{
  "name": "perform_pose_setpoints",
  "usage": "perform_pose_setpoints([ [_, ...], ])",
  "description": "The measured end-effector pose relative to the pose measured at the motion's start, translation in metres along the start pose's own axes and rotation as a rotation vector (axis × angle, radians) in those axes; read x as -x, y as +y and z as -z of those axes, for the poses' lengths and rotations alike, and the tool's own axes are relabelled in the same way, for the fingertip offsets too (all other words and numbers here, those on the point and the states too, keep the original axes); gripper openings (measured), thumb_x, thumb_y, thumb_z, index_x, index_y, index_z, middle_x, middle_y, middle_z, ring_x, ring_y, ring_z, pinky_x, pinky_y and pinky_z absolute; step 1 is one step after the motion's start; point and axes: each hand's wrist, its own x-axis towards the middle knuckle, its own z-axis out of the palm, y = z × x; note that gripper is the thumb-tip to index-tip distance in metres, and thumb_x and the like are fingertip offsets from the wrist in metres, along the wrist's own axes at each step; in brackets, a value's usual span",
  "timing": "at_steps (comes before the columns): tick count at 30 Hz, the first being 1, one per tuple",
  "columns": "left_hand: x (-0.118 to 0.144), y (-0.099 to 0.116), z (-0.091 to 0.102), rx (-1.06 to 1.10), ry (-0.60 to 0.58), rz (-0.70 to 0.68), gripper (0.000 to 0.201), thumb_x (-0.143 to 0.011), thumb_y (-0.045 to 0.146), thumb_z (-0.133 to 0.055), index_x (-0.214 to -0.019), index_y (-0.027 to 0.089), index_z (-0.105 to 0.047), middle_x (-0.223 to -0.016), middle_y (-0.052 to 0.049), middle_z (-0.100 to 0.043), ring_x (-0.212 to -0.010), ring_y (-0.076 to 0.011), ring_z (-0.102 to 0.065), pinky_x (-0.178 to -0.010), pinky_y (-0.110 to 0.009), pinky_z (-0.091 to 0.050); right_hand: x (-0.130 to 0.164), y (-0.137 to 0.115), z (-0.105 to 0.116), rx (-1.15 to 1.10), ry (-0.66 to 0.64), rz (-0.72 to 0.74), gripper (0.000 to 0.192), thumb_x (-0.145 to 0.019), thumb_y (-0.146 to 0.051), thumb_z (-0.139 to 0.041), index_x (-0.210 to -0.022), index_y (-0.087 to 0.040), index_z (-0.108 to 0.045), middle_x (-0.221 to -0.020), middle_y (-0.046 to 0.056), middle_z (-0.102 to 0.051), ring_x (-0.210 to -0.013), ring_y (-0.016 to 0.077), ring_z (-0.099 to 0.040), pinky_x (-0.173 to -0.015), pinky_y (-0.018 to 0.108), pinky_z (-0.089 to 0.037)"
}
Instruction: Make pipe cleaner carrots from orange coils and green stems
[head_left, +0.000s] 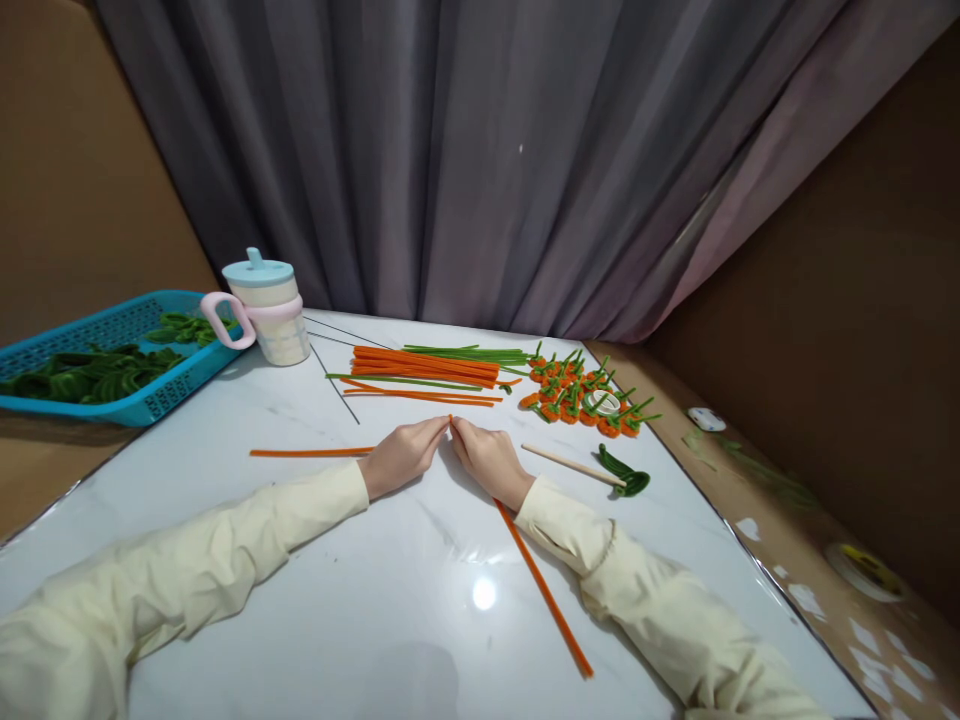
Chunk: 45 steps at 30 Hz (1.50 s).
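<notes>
Both hands at mid-table, fingertips meeting. Left hand [401, 457]: fingers folded in, thumb and forefinger pinched on an orange fuzzy strip. Right hand [493, 462]: likewise closed, its pinch on the orange just beside the left's; a small orange tip shows above the joined fingers. One orange length [311, 454] runs out leftward from behind the left hand along the white tabletop [315, 610]; another orange length [544, 588] emerges below the right wrist and slants toward the near edge. Whether the two join inside the grip cannot be told, the fingers covering that part.

Beyond the hands: bundle of orange strips [424, 366], green strips [480, 353] behind it, two loose orange strips [420, 395] in front. Right of these, a cluster of small orange pieces with green stalks [551, 410], a white ring [602, 402] lying on it. Nearer, a pale stick [566, 463], its right end on a dark green piece [634, 484].

Far left: blue basket [154, 405] containing green coils [82, 378]; lidded cup [285, 330] with pink handle beside it. Grey curtain [480, 160] behind the table
</notes>
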Motion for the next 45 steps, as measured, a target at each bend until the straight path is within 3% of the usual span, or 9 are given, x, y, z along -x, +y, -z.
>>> perform_pose_setpoints([
  [11, 0.0, -0.008, 0.006, -0.105, -0.229, -0.022, 0.03, -0.086, 0.01, -0.04, -0.113, 0.011, -0.052, -0.09, -0.011, -0.068, -0.08, -0.0214, -0.067, -0.071, -0.032, -0.055, 0.001, 0.004, -0.006, 0.103, -0.033, 0.068, 0.015, -0.094, -0.013, -0.039, -0.105, -0.014, -0.05, -0.089, 0.004, -0.066, -0.068, 0.0142, -0.063, -0.049, 0.025, -0.027],
  [19, -0.006, -0.005, 0.012, -0.123, -0.325, 0.038, 0.025, -0.081, 0.005, -0.044, -0.099, 0.016, -0.058, -0.088, -0.006, -0.068, -0.079, -0.0184, -0.066, -0.071, -0.027, -0.052, 0.0, 0.008, -0.011, 0.141, -0.035, 0.167, 0.013, -0.094, -0.015, -0.042, -0.1, -0.013, -0.053, -0.082, 0.007, -0.065, -0.069, 0.0154, -0.061, -0.053, 0.023, -0.035],
  [22, -0.005, -0.006, 0.014, -0.133, -0.334, 0.03, 0.024, -0.08, 0.005, -0.043, -0.094, 0.015, -0.059, -0.086, -0.006, -0.069, -0.075, -0.0185, -0.066, -0.067, -0.027, -0.051, 0.0, 0.009, -0.01, 0.134, 0.018, 0.136, 0.017, -0.096, -0.019, -0.04, -0.106, -0.012, -0.052, -0.082, 0.007, -0.065, -0.07, 0.0167, -0.06, -0.054, 0.023, -0.037],
  [26, -0.003, -0.011, 0.013, -0.154, -0.333, 0.003, 0.029, -0.076, 0.004, -0.043, -0.097, 0.015, -0.06, -0.085, -0.007, -0.068, -0.075, -0.0196, -0.066, -0.067, -0.027, -0.051, -0.001, 0.009, -0.007, 0.104, 0.101, 0.134, 0.031, -0.096, -0.023, -0.04, -0.124, -0.011, -0.043, -0.097, 0.012, -0.064, -0.085, 0.0186, -0.06, -0.058, 0.023, -0.042],
  [28, -0.002, -0.013, 0.012, -0.16, -0.328, -0.008, 0.031, -0.074, 0.004, -0.042, -0.097, 0.015, -0.06, -0.083, -0.006, -0.068, -0.074, -0.0197, -0.066, -0.066, -0.027, -0.05, -0.001, 0.009, -0.007, 0.086, 0.129, 0.161, 0.034, -0.095, -0.022, -0.041, -0.128, -0.011, -0.041, -0.093, 0.01, -0.063, -0.082, 0.0177, -0.059, -0.06, 0.023, -0.043],
  [38, -0.002, -0.014, 0.01, -0.151, -0.278, 0.006, 0.026, -0.079, 0.007, -0.043, -0.093, 0.017, -0.061, -0.091, -0.005, -0.07, -0.079, -0.0192, -0.067, -0.068, -0.026, -0.05, 0.0, 0.011, -0.011, 0.065, 0.268, 0.222, 0.028, -0.094, -0.02, -0.041, -0.118, -0.011, -0.05, -0.086, 0.008, -0.061, -0.074, 0.0158, -0.057, -0.058, 0.023, -0.041],
  [45, -0.004, -0.009, 0.012, -0.162, -0.26, 0.04, 0.021, -0.083, 0.01, -0.041, -0.089, 0.017, -0.06, -0.083, -0.005, -0.07, -0.072, -0.0189, -0.067, -0.061, -0.025, -0.047, 0.0, 0.009, -0.009, 0.087, 0.328, 0.238, 0.025, -0.095, -0.023, -0.037, -0.11, -0.012, -0.054, -0.079, 0.008, -0.059, -0.07, 0.0157, -0.054, -0.055, 0.023, -0.037],
])
